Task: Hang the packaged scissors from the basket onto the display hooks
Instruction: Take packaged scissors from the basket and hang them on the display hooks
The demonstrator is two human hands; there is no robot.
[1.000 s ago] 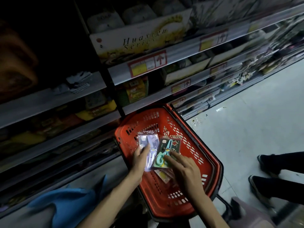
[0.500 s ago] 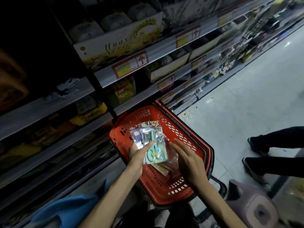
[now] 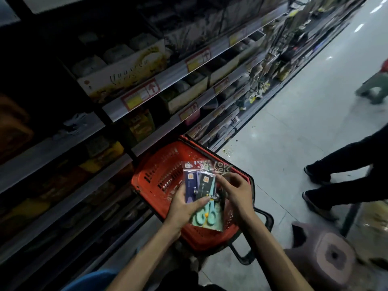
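Your left hand (image 3: 182,208) grips the scissor packs (image 3: 201,185) over the red basket (image 3: 155,164); your right hand (image 3: 236,191) curls at their top corner, maybe pinching, too blurred to tell.

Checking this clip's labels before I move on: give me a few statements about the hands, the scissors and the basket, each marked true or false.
1. The left hand holds packs of scissors above the red basket. True.
2. The mint-handled pair lies loose in the basket. False: the mint-handled scissors are in a pack the left hand holds.
3. The right hand rests on the stool. False: its fingers are at the packs, over the basket.
4. Another person's legs stand on the floor at the right. True.
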